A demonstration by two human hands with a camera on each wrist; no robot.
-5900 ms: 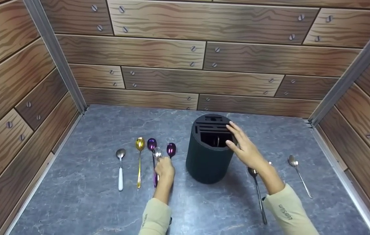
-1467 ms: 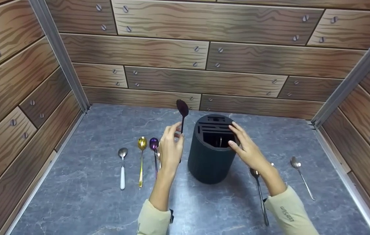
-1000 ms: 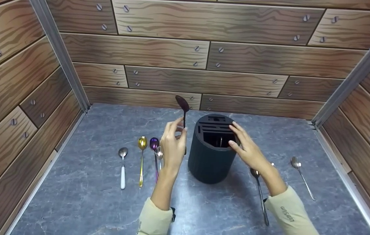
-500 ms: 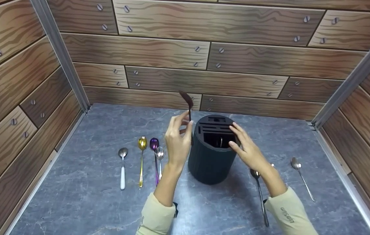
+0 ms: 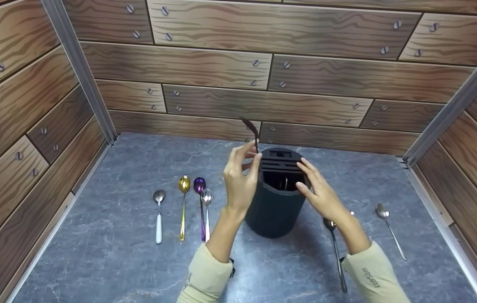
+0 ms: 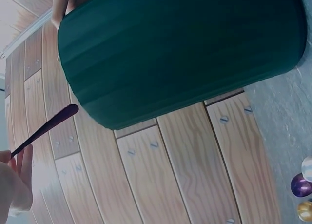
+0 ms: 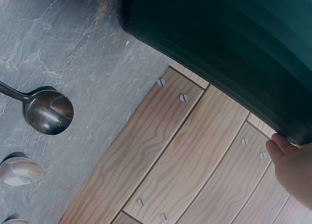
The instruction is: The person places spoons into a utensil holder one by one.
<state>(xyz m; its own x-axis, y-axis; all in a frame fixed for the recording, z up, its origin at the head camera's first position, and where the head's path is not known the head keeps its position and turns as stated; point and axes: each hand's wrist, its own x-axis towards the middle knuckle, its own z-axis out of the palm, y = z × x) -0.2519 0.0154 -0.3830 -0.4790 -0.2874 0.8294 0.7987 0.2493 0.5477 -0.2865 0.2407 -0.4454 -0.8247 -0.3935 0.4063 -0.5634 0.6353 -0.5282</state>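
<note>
My left hand pinches a dark purple spoon by its handle, bowl upward, beside the top left edge of a dark green cylindrical utensil holder. In the left wrist view the spoon's handle sticks out from the fingers, its rounded end just outside the holder's rim. The holder has narrow slots at the back of its top and a wide opening in front; a shiny edge shows inside. Against the rim's right side rest the extended fingers of my right hand.
Left of the holder lie a white-handled spoon, a gold spoon, a purple spoon and a silver spoon. On the right are a dark spoon, partly under the right forearm, and a small silver spoon. Wood-patterned walls enclose the table.
The left hand has lifted the dark purple spoon off the table, bowl up, and carried it right to the holder's edge. The right hand has stayed at the rim.
</note>
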